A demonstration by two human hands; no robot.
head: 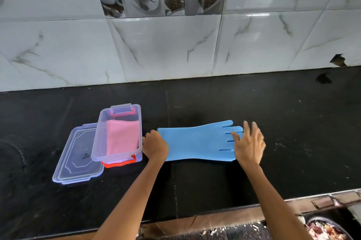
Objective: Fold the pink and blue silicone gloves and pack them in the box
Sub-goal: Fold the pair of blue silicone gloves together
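Observation:
A blue silicone glove (197,143) lies flat on the black counter, cuff to the left and fingers to the right. My left hand (155,145) grips the cuff end, its fingers curled on the edge. Over the glove's fingertips hovers my right hand (249,142), fingers spread and slightly blurred, resting on or just above them. Left of the glove stands a clear plastic box (97,138) with red latches, and a folded pink glove (122,137) lies inside it.
The box's clear lid (78,158) lies flat against the box's left side. The black counter (234,103) runs back to a marble-tiled wall. A bowl of scraps (324,229) sits below the counter's front edge at the lower right.

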